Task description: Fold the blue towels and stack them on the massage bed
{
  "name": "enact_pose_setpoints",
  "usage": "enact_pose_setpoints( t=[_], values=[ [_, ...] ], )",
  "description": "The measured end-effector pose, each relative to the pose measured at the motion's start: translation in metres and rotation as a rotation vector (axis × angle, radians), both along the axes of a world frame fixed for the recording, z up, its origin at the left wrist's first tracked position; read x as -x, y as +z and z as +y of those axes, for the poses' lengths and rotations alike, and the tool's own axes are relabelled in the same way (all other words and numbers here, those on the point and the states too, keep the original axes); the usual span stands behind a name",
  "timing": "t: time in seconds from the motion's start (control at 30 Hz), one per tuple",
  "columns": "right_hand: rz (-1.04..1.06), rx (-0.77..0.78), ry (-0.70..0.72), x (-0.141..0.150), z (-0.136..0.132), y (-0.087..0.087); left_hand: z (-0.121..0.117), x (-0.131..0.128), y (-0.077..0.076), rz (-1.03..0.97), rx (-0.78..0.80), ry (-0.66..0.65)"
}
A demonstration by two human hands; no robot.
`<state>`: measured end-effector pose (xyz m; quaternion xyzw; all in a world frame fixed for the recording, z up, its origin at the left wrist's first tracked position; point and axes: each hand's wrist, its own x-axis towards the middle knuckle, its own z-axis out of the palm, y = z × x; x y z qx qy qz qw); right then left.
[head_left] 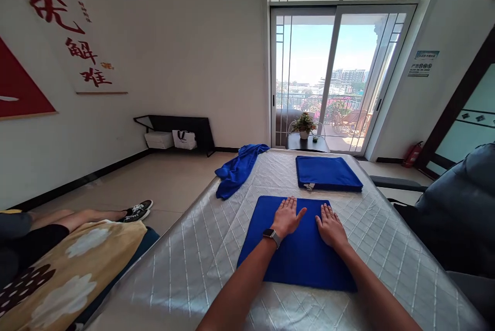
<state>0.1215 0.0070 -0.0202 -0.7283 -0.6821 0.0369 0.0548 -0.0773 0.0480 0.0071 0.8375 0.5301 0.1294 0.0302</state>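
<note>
A folded blue cloth (301,253) lies flat on the silver quilted table cover (185,253) in front of me. My left hand (286,216), with a watch (272,237) on its wrist, rests palm down on the cloth's upper left part, fingers stretched out. Near the cloth's right edge, my right hand (331,226) also presses flat with its fingers extended. Just beyond them sits a neat stack of folded blue cloths (328,172), a white tag showing at its front edge. A crumpled blue cloth (240,170) hangs at the cover's far left edge.
On the left, a person's legs (93,216) stretch out by a tan patterned blanket (104,253). A dark padded seat (460,207) stands close on the right. Past the far edge are a potted plant (304,125) and a glass sliding door (303,63).
</note>
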Motion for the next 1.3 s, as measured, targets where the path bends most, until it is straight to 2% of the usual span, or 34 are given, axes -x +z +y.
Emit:
enact_pose_setpoints(
  t=[0.1,0.17,0.2,0.3,0.53,0.63,0.73,0.93,1.17,1.3],
  values=[
    [-0.003,0.009,0.023,-0.002,-0.002,-0.001,-0.019,-0.058,-0.012,-0.061,-0.021,-0.175],
    [-0.006,0.012,0.027,-0.003,-0.003,-0.001,-0.027,-0.076,-0.018,-0.071,-0.001,-0.181],
    [-0.007,0.011,0.025,-0.003,-0.003,-0.001,-0.029,-0.077,-0.019,-0.069,0.012,-0.168],
    [-0.006,-0.001,0.012,-0.002,-0.002,0.000,-0.029,-0.052,-0.017,-0.046,0.034,-0.117],
    [0.000,0.005,-0.010,0.000,-0.002,0.002,-0.021,0.067,-0.006,0.005,0.061,0.131],
    [-0.002,0.026,-0.012,0.000,-0.002,0.003,-0.021,0.098,-0.008,0.037,0.054,0.214],
    [-0.008,0.058,-0.022,0.001,0.001,0.006,-0.021,0.108,-0.010,0.048,0.041,0.234],
    [-0.028,0.052,-0.027,0.001,0.021,0.017,-0.022,0.104,-0.010,0.044,0.028,0.231],
    [-0.024,0.011,-0.022,-0.001,0.029,0.006,-0.022,0.108,-0.012,0.064,0.039,0.224],
    [-0.015,-0.008,-0.017,-0.001,0.029,0.002,-0.011,0.101,-0.003,0.101,0.071,0.275]
  ],
)
